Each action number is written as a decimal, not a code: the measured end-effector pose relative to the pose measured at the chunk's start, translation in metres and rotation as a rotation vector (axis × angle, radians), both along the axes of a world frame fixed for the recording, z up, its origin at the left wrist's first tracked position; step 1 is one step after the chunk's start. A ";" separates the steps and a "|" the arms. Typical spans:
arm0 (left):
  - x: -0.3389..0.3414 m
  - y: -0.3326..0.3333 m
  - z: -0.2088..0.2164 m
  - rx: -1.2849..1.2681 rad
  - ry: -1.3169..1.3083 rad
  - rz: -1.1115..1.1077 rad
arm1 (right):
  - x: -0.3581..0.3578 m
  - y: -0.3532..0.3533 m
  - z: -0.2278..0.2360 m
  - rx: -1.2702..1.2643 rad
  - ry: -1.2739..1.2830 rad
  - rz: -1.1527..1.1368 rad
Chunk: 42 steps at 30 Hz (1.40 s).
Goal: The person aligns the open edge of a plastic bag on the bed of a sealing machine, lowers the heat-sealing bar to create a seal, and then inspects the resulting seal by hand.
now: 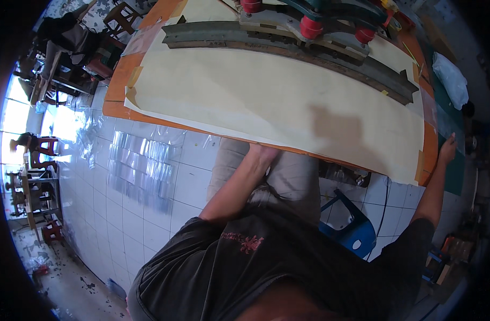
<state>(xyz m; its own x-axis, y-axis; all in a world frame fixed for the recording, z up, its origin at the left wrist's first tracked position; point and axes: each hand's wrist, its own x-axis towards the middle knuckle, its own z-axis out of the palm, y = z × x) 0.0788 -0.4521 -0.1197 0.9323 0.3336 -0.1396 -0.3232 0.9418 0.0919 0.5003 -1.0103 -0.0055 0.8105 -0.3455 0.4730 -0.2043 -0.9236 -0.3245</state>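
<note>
My left hand is at the front edge of the orange tabletop, above my lap. Its fingers are hidden under that edge. Out past the table's right side, my right hand has its fingers together at the lower edge of a clear plastic sheet. This sheet lies over a dark green surface. Cream paper covers most of the tabletop, held at its corners with yellowish tape. Its front left corner curls up.
Across the far side runs a long grey metal bar under a dark green machine frame with red round parts. A white plastic bag lies at right. Clear plastic sheets overlap on the tiled floor at left. A blue plastic chair stands beside me.
</note>
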 end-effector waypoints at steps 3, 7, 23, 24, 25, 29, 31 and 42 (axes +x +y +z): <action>0.001 -0.002 0.016 -0.037 0.064 0.006 | 0.001 -0.007 0.001 -0.003 0.008 -0.012; -0.002 0.002 0.002 0.027 0.089 -0.002 | 0.003 0.003 0.000 -0.020 -0.017 0.029; 0.002 0.001 0.000 -0.165 -0.119 -0.031 | -0.001 0.000 0.004 -0.033 -0.031 0.011; 0.002 0.000 0.002 -0.136 -0.054 -0.016 | -0.003 0.001 0.004 -0.033 -0.030 0.010; 0.003 -0.001 0.004 -0.107 0.011 0.000 | -0.004 0.002 0.004 -0.022 -0.031 0.010; 0.001 -0.001 0.010 -0.099 -0.002 0.013 | -0.008 0.010 0.005 0.007 -0.018 0.020; 0.002 -0.003 0.018 -0.062 0.139 0.023 | -0.008 0.005 0.005 -0.006 -0.024 0.016; 0.000 -0.003 0.020 -0.052 0.090 0.031 | 0.002 -0.003 0.000 -0.038 -0.033 0.034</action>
<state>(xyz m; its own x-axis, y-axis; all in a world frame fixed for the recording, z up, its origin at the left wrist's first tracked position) 0.0786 -0.4555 -0.0997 0.9047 0.3520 -0.2400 -0.3447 0.9358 0.0734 0.5025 -1.0129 -0.0051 0.8054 -0.2995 0.5115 -0.1624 -0.9414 -0.2955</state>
